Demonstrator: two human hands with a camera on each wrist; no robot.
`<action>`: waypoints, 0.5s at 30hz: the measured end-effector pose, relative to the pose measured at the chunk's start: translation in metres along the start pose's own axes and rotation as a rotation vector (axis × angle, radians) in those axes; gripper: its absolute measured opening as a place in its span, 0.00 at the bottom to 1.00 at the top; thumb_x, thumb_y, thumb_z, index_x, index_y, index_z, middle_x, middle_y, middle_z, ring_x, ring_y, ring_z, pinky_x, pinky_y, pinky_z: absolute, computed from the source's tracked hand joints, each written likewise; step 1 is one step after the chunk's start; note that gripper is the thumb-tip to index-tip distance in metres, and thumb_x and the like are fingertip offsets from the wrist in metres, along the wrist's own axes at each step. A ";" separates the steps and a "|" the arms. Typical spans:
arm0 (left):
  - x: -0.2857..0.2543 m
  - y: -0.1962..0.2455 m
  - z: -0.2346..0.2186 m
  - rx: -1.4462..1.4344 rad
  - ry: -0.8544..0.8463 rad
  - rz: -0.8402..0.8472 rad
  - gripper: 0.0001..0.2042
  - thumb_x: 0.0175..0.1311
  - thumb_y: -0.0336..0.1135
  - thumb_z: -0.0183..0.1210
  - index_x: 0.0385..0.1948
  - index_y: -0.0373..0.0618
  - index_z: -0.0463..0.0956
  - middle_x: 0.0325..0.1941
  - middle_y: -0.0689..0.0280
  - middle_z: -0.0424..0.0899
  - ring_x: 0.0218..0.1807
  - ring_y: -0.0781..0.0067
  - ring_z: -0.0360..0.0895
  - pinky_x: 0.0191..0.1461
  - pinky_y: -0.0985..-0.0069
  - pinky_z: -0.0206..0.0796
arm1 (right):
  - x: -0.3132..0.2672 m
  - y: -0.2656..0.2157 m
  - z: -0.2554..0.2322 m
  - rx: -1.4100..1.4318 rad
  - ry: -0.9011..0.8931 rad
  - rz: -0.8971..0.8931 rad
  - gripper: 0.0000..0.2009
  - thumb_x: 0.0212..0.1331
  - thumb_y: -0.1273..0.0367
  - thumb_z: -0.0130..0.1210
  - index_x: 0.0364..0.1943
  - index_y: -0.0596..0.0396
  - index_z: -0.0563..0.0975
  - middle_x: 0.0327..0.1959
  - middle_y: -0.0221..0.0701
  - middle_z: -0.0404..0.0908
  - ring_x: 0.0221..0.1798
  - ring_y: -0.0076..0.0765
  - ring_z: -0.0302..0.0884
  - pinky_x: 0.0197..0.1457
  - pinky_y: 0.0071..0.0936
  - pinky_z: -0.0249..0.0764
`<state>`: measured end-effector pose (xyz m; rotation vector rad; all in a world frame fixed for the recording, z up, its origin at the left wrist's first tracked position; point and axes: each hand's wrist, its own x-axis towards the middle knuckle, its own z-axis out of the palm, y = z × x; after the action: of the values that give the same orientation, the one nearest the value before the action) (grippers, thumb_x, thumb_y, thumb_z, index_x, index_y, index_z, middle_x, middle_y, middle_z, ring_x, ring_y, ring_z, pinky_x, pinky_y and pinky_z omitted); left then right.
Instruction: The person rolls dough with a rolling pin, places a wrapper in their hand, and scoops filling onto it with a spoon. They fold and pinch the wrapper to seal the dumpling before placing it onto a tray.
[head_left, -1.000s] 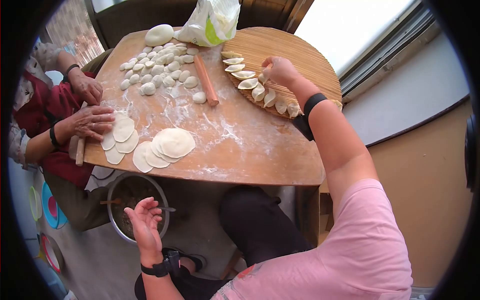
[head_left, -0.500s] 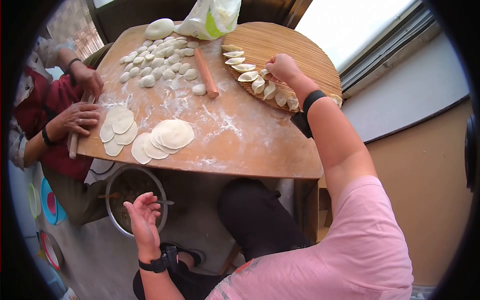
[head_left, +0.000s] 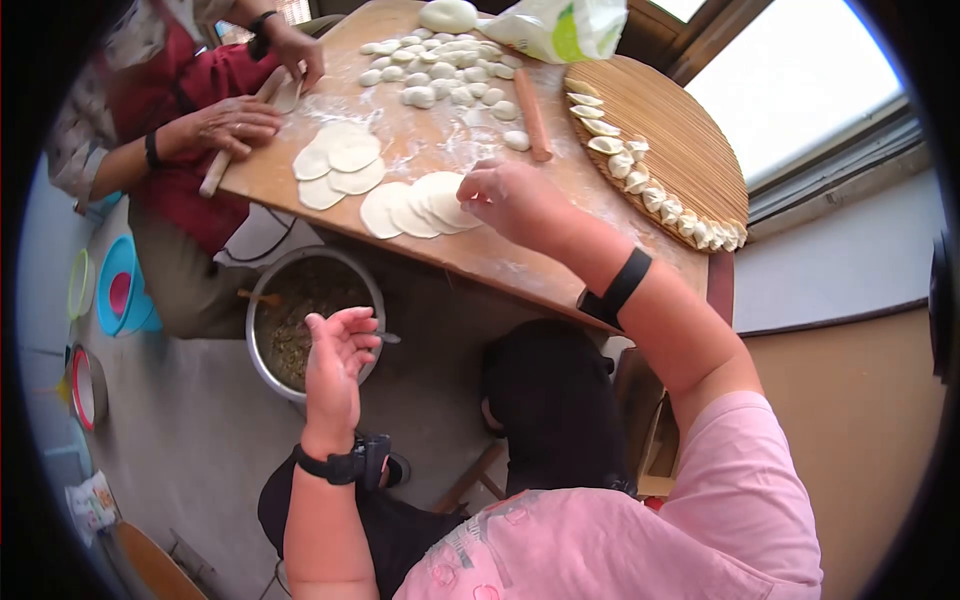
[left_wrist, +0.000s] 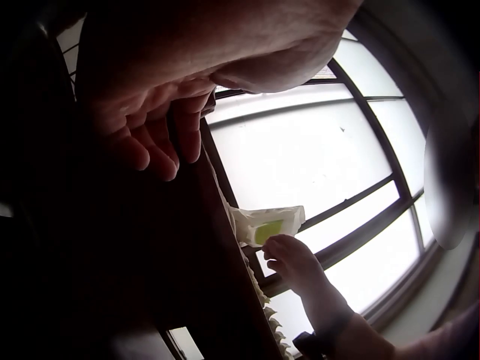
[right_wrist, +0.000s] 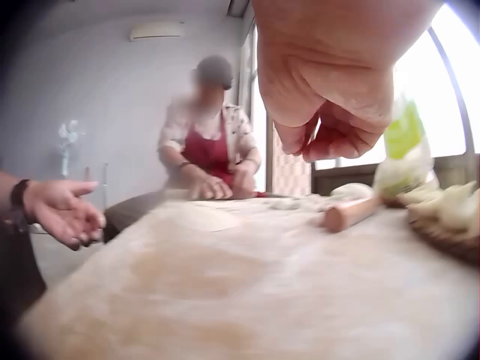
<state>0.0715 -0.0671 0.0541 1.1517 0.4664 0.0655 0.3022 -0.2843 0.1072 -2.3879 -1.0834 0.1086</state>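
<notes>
My right hand (head_left: 515, 205) hovers over the table (head_left: 560, 270) at the right edge of an overlapping stack of round dough wrappers (head_left: 405, 210). In the right wrist view its fingers are loosely bent, with nothing seen between them. My left hand (head_left: 338, 365), palm turned up and fingers spread, holds nothing above a metal bowl of filling (head_left: 290, 345). A second group of wrappers (head_left: 355, 150) lies farther left. Along the near edge of a round slatted mat (head_left: 690, 120), folded dumplings (head_left: 655, 195) stand in a curved row.
Another person in a red apron (head_left: 190, 110) works a rolling pin (head_left: 215, 172) at the table's left end. Several dough pieces (head_left: 450, 65), a second rolling pin (head_left: 532, 115) and a white-green bag (head_left: 560, 28) occupy the back. Coloured basins (head_left: 122, 290) stand on the floor.
My right hand has left the dumplings on the mat and moved left to the wrapper stack. The head view has turned. My left hand stays palm up; the other person is handling dough at the rolling pin.
</notes>
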 end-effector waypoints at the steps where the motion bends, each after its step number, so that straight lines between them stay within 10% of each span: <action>1: -0.002 0.000 -0.001 -0.015 -0.003 0.003 0.33 0.78 0.63 0.32 0.50 0.41 0.77 0.44 0.67 0.81 0.42 0.78 0.74 0.47 0.80 0.65 | 0.002 -0.007 0.007 -0.105 0.021 -0.056 0.06 0.62 0.69 0.58 0.36 0.57 0.83 0.41 0.41 0.82 0.45 0.51 0.81 0.48 0.40 0.77; 5: -0.006 0.000 -0.009 -0.041 -0.015 0.018 0.34 0.78 0.63 0.31 0.50 0.41 0.77 0.44 0.67 0.81 0.42 0.78 0.75 0.47 0.80 0.65 | 0.009 -0.011 0.020 -0.309 0.058 -0.197 0.09 0.63 0.67 0.55 0.37 0.58 0.82 0.43 0.42 0.81 0.47 0.54 0.79 0.49 0.42 0.76; 8: -0.009 0.001 -0.016 -0.088 -0.017 0.015 0.34 0.78 0.63 0.31 0.50 0.41 0.77 0.44 0.66 0.81 0.42 0.77 0.75 0.48 0.79 0.66 | 0.012 -0.004 0.024 -0.065 0.144 0.021 0.10 0.64 0.67 0.52 0.41 0.59 0.81 0.44 0.42 0.82 0.46 0.53 0.79 0.50 0.41 0.76; 10: -0.010 0.002 -0.020 -0.163 -0.006 -0.003 0.33 0.78 0.63 0.31 0.51 0.41 0.77 0.43 0.66 0.81 0.42 0.77 0.75 0.48 0.78 0.67 | 0.012 -0.008 0.021 0.431 0.230 0.471 0.09 0.66 0.66 0.55 0.40 0.58 0.80 0.35 0.34 0.81 0.41 0.33 0.78 0.47 0.33 0.74; 15: -0.006 -0.003 -0.029 -0.527 -0.055 -0.073 0.38 0.75 0.68 0.34 0.62 0.37 0.68 0.56 0.55 0.80 0.57 0.62 0.78 0.63 0.67 0.69 | 0.006 -0.074 0.032 0.629 0.058 0.332 0.11 0.70 0.65 0.54 0.47 0.59 0.80 0.41 0.26 0.82 0.45 0.21 0.75 0.53 0.24 0.71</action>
<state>0.0541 -0.0453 0.0444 0.6178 0.4092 0.0872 0.2474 -0.2257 0.1162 -1.9498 -0.5078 0.4254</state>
